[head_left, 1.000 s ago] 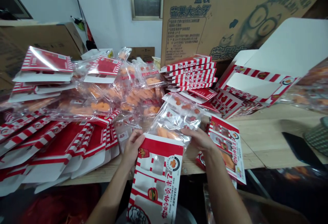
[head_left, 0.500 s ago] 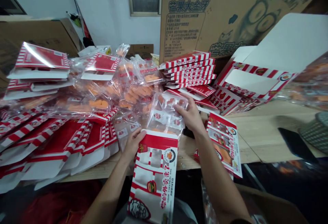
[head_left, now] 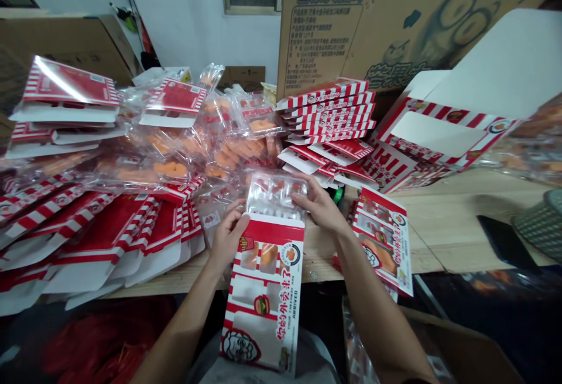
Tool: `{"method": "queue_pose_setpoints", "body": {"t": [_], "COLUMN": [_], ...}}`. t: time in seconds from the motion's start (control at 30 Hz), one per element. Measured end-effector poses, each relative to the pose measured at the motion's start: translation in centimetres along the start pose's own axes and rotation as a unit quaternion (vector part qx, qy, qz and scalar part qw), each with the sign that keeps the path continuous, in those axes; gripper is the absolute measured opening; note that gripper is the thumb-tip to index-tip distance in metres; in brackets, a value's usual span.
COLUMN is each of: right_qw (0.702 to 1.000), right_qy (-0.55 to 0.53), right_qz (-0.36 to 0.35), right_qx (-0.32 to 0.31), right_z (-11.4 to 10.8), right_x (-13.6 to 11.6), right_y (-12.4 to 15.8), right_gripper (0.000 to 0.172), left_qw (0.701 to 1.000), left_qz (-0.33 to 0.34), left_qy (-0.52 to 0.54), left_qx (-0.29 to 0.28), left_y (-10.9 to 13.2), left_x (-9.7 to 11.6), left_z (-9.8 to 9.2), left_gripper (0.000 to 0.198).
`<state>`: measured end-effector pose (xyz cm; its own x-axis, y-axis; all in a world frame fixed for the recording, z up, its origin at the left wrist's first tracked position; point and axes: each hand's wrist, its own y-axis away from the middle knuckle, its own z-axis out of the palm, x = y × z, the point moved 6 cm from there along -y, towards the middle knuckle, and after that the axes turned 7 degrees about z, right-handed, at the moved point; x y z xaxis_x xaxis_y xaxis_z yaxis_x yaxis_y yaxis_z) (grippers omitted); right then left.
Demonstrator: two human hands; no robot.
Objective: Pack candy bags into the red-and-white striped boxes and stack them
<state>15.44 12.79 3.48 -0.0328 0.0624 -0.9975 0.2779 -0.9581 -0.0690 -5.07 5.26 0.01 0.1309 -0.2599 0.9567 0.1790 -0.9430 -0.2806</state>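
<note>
Two grips, both pinching. My left grip [head_left: 228, 232] has striped box [head_left: 262, 305] by upper left edge. My right grip [head_left: 322, 205] has clear packet [head_left: 276, 191] by right side, lower part inside box, between my grips. Right of right grip: filled box [head_left: 398, 240] on table [head_left: 439, 214]. Beyond: box stack [head_left: 329, 109]. Left of left grip: more boxes [head_left: 118, 226].

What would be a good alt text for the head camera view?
A person's left hand holds a red-and-white box while the right hand grips a clear pack partly inside it. Around them, a wooden table bears matching boxes and transparent packets of orange pieces.
</note>
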Motion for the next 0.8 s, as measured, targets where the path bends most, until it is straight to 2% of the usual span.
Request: {"method": "queue_pose_setpoints", "body": {"t": [0.1,0.17,0.43,0.57,0.7,0.8], "right_qw": [0.991,0.982,0.97,0.975,0.981,0.987], "right_qy": [0.013,0.012,0.003,-0.013,-0.053,-0.079], "right_qz": [0.062,0.086,0.103,0.104,0.1,0.091], "right_qx": [-0.115,-0.168,-0.221,-0.198,-0.155,-0.107], "right_z": [1.3,2.2,3.8,3.8,3.9,2.3], "right_x": [0.8,1.4,1.8,1.8,2.2,2.2], "right_y": [0.9,2.0,5.2,5.9,7.2,7.9], "right_gripper": [0.033,0.03,0.021,0.013,0.017,0.01], "left_qw": [1.0,0.999,0.997,0.996,0.997,0.998], "left_qz": [0.012,0.011,-0.069,-0.079,-0.067,-0.044], "left_qy": [0.0,0.002,0.031,0.033,0.032,0.044], "left_qx": [0.025,0.043,0.027,0.031,0.027,0.025], "left_y": [0.0,0.1,1.1,0.9,1.4,2.0], "left_x": [-0.1,-0.4,-1.1,-1.0,0.2,1.4], "left_z": [-0.7,-1.2,-0.5,-0.6,-0.5,-0.6], "left_gripper": [0.032,0.032,0.038,0.044,0.042,0.032]}}
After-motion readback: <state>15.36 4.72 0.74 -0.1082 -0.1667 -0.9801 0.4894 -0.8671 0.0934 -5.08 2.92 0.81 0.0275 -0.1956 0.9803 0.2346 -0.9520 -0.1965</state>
